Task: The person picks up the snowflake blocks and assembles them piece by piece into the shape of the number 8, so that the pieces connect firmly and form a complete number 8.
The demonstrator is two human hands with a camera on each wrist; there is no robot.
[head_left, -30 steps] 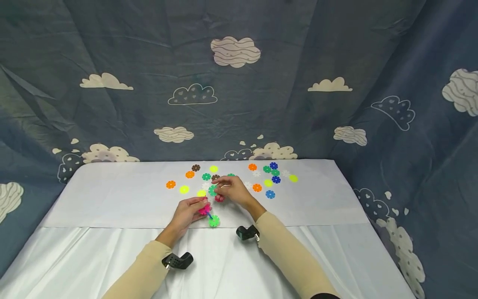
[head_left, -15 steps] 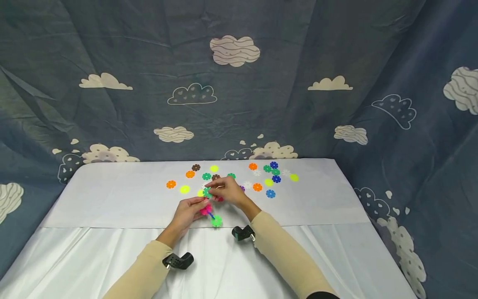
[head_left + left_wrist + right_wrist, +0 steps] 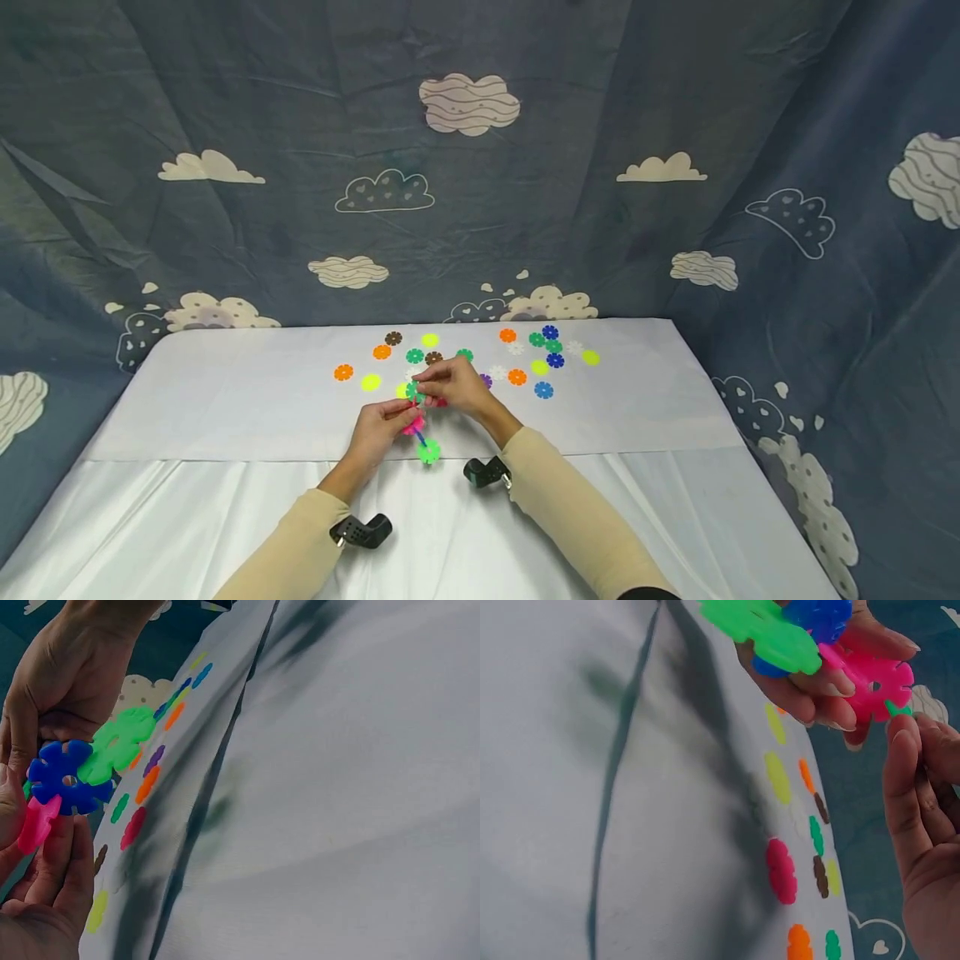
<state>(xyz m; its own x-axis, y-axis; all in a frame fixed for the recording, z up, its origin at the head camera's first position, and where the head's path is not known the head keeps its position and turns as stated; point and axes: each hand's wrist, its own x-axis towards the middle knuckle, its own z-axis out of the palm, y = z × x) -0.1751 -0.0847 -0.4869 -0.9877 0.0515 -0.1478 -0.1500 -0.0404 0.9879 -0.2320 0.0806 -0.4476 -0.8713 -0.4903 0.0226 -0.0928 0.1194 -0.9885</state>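
Observation:
My left hand (image 3: 378, 429) holds a pink notched flower disc (image 3: 885, 679) between thumb and fingers. A blue disc (image 3: 56, 780) is slotted into the pink one, and a light green disc (image 3: 124, 739) is slotted into the blue. The light green disc hangs at the near end of this chain in the head view. My right hand (image 3: 461, 387) pinches a darker green disc (image 3: 412, 391), its edge right at the pink disc's far rim. In the right wrist view the right fingers hide most of that green disc.
Loose flower discs in several colours lie across the far part of the white table (image 3: 225, 408). A red disc (image 3: 781, 871) lies below the hands. Orange (image 3: 517, 377) and light blue (image 3: 543, 390) discs lie to the right. A dark cloud-print curtain (image 3: 480, 208) hangs behind.
My right hand has moved left with the darker green disc, bringing it to the pink disc. The left hand stays almost in place, and the light green end of the chain has shifted slightly.

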